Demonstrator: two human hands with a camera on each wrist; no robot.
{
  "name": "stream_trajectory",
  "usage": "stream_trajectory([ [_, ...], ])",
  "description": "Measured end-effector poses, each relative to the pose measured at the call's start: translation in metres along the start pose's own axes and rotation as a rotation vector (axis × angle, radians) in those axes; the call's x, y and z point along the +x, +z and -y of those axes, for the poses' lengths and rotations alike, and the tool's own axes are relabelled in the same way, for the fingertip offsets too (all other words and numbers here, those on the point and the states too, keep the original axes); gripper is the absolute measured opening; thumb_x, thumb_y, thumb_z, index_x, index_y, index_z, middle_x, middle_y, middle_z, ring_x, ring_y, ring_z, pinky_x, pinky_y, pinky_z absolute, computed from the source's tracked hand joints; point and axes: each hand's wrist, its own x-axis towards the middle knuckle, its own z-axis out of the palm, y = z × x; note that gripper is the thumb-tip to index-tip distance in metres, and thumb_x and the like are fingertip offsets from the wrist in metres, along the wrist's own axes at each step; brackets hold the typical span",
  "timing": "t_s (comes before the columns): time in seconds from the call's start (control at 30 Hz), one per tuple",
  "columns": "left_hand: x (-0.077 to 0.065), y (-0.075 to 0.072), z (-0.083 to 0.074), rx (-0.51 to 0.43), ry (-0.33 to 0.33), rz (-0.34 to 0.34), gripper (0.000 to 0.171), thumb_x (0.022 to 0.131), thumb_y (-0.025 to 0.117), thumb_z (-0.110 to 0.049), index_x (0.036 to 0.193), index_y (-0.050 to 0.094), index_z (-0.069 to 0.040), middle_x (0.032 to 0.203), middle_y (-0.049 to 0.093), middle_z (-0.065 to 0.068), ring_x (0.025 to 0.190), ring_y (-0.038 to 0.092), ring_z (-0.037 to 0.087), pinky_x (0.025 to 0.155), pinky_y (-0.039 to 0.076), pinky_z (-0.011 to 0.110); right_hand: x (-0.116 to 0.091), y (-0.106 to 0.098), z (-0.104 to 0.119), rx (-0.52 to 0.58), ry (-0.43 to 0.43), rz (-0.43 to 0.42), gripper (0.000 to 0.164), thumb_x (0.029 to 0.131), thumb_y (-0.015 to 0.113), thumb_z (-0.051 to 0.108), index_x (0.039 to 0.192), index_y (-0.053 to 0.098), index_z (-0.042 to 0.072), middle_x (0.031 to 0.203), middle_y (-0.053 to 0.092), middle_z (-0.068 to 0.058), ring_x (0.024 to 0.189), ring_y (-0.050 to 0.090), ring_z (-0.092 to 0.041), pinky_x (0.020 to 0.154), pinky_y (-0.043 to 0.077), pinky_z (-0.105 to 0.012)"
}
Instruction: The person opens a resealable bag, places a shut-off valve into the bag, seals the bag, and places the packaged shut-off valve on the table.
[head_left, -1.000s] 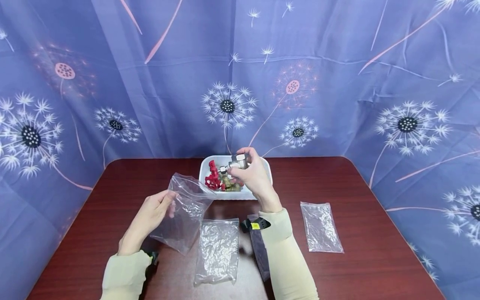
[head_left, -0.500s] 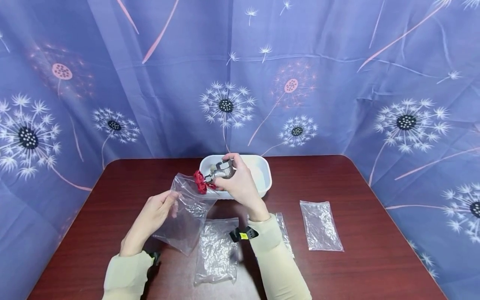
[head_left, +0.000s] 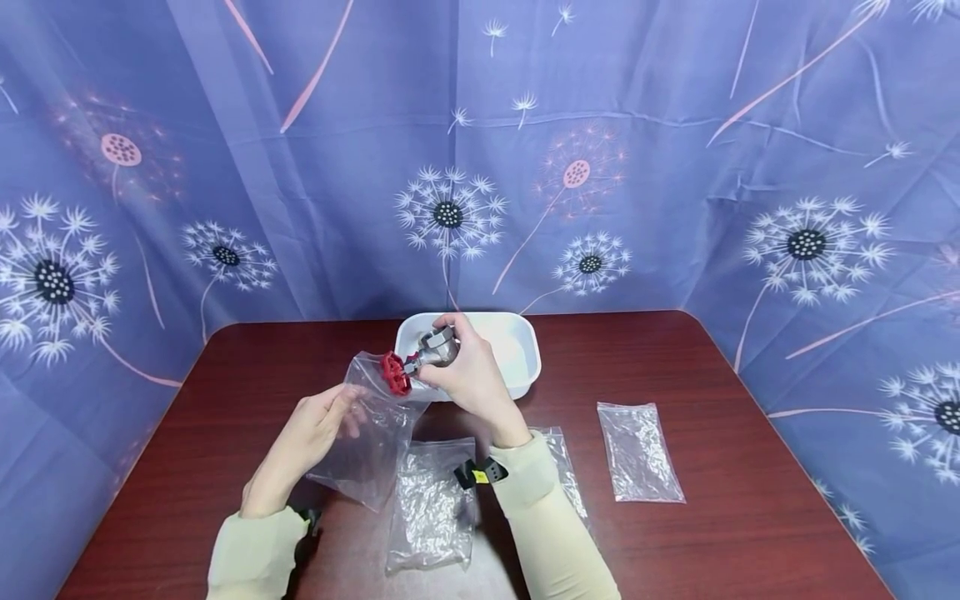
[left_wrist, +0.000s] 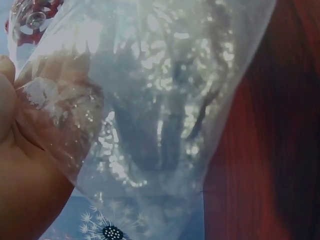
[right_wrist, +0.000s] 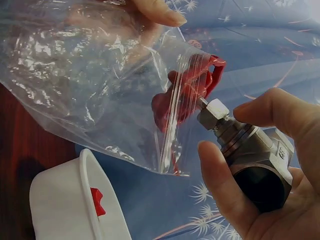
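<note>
In the head view my left hand (head_left: 318, 429) pinches the upper edge of a clear zip bag (head_left: 367, 458), which hangs down to the table. My right hand (head_left: 476, 379) grips a metal gate valve (head_left: 437, 348) by its body, with the red handwheel (head_left: 395, 374) pointing left at the bag's mouth. The right wrist view shows the handwheel partly behind the clear plastic at the zip strip (right_wrist: 182, 100), while the steel body (right_wrist: 257, 155) stays outside between thumb and fingers. Through the bag (left_wrist: 150, 100) in the left wrist view, part of the red wheel (left_wrist: 35, 22) shows at the top left.
Behind the hands stands a white tray (head_left: 534, 358); a red piece (right_wrist: 98, 201) inside it shows in the right wrist view. Flat zip bags lie on the table: one at the middle (head_left: 431, 517), one partly under the right forearm (head_left: 566, 471), one at the right (head_left: 641, 454).
My right hand has carried the valve left from over the tray to the bag's mouth, turning the handwheel toward it. My left hand holds the bag in nearly the same place.
</note>
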Motion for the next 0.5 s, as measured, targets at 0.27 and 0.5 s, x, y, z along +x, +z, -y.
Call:
stream_trajectory([
  [0.27,0.0001,0.0027,-0.0019,-0.02,-0.04,0.017,0.03,0.106,0.045,-0.017,0.122,0.064,-0.001,0.093,0.073,0.007,0.075,0.068,0.014,0.066,0.055,0.031,0.0004,0.0053,-0.0025,-0.09,-0.065,-0.017,0.057,0.066,0.076,0.007,0.119,0.053,0.013,0.093,0.061,0.004,0.079,0.057,-0.012,0.072,0.048,-0.028],
  [0.5,-0.0007,0.0072,-0.0023,-0.009,-0.054,0.021,0.032,0.106,0.043,-0.02,0.119,0.065,0.0,0.093,0.073,0.008,0.078,0.07,0.016,0.069,0.056,0.032,-0.0008,0.0079,-0.003,-0.103,-0.071,0.018,0.058,0.066,0.077,0.008,0.118,0.054,0.014,0.091,0.061,0.004,0.079,0.058,-0.012,0.071,0.048,-0.027],
])
